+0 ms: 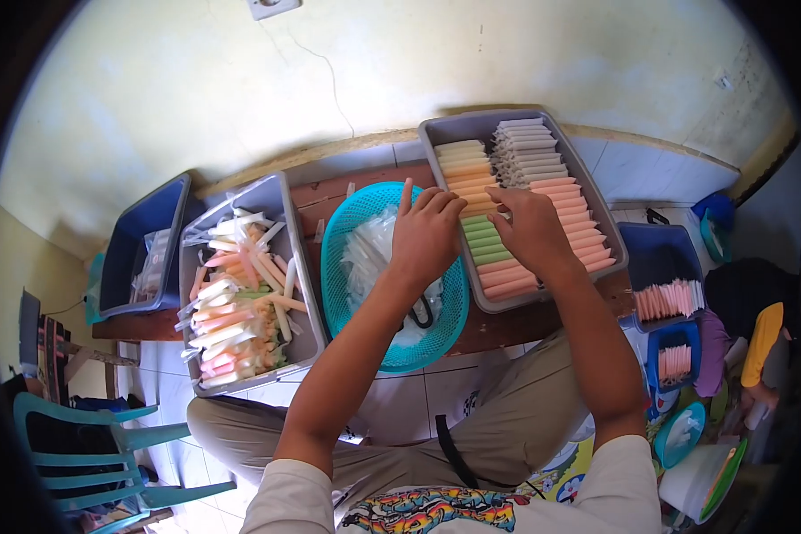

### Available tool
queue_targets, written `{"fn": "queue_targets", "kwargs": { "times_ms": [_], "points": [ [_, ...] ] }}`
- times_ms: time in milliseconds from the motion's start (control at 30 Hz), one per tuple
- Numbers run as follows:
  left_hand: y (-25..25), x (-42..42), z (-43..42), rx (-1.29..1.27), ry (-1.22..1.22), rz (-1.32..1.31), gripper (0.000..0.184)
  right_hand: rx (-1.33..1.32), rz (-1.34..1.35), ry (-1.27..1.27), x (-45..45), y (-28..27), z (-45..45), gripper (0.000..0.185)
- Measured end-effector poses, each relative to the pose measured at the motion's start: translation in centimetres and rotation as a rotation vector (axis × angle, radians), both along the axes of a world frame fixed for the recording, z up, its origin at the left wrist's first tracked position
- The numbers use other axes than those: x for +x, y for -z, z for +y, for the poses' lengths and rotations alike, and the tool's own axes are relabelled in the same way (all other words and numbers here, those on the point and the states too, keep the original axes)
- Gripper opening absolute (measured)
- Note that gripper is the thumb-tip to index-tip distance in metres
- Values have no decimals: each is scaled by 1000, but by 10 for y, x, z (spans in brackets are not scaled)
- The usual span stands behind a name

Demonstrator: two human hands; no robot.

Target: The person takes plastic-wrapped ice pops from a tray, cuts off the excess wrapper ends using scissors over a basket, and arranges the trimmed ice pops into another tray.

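Observation:
Above the right part of a turquoise basket (332, 240) is my left hand (425, 230), its fingers bent toward the right and their tips partly hidden. My right hand (527, 227) is over a grey tray (616, 233), thumb and index finger curled toward my left hand. Whatever either hand may hold is too small to make out. Rows of wrapped sticks lie in that tray: orange (472, 189), green (483, 240), pink (587, 233) and greyish (532, 151). Clear plastic wrappers (369, 254) and a black-handled tool (423, 313) lie in the basket.
A grey tray (287, 209) of mixed wrapped sticks stands left of the basket, beside a dark blue bin (116, 267). A green chair (80, 458) is at lower left. At right are blue containers (654, 254) and another person's hand (762, 394).

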State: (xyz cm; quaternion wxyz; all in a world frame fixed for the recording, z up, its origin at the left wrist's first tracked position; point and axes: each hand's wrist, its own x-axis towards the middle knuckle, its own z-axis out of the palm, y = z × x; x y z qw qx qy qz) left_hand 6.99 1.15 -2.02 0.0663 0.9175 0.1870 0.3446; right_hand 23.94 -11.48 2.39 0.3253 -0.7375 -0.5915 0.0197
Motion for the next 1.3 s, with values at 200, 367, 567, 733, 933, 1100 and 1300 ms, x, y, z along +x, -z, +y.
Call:
{"fn": "queue_targets", "kwargs": {
  "times_ms": [200, 367, 567, 733, 933, 1100, 1300],
  "points": [
    [-17, -58, -2, -56, -111, -43, 29, 158, 240, -162, -48, -8, 4, 44],
    [-22, -100, -5, -83, -187, -95, 27, 168, 222, -243, -90, -10, 10, 44],
    [-39, -151, -4, -88, -236, -151, 25, 223, 183, -375, -130, -15, 27, 42],
    [-52, -197, 7, -103, -277, -162, 24, 293, 164, -467, -168, -22, 46, 42],
    [-56, -253, 29, -72, -349, -168, 20, 312, 208, -571, -215, -20, 80, 45],
    [-61, -290, 47, -53, -423, -156, 19, 316, 278, -605, -252, -10, 116, 43],
    [-56, -324, 79, 0, -461, -83, 14, 210, 261, -603, -285, 8, 159, 40]
  ]
}}
